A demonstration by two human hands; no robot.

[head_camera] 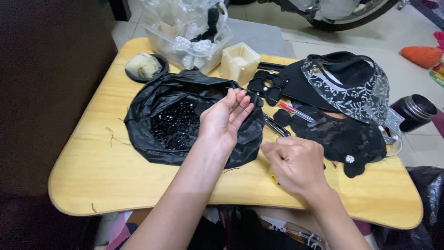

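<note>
Left hand (pixel 225 118) pinches a small black fabric piece (pixel 253 98) over the open black plastic bag (pixel 152 109) of beads (pixel 175 125). Right hand (pixel 296 164), fingers curled near it; contents hidden. Judged step: bead attachment; next needs steady alignment.

Left hand (pixel 225 118) raised, fingers straight (palm up); right hand (pixel 296 163) loosely curled, knuckles up

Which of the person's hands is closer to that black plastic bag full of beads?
The left hand. It hovers right over the black plastic bag, fingers at its far rim. The right hand is off to the bag's right, over the wooden table.
</note>
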